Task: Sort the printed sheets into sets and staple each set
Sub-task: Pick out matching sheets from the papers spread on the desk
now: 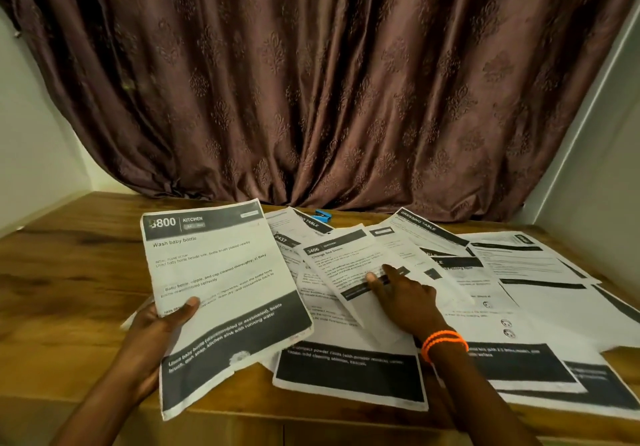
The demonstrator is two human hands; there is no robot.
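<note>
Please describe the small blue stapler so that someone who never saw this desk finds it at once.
Look along the far edge of the wooden table, just below the brown curtain. The blue stapler peeks out behind the spread printed sheets. It is the only bright blue thing among the black-and-white paper.

Brown curtain [329, 82] fills wall beyond both hands, heavy folds, embossed floral motif, hem bunched on tabletop at far edge. Pale wall [31, 134] outboard of left hand; pale wall [602, 154] outboard of right hand, with vertical white trim, possibly door or window frame, too blurred to tell. Wooden table [76, 262] under hands, warm brown grain, front edge near camera. Light dim, warm, no direct source visible. Floor out of sight.
</note>
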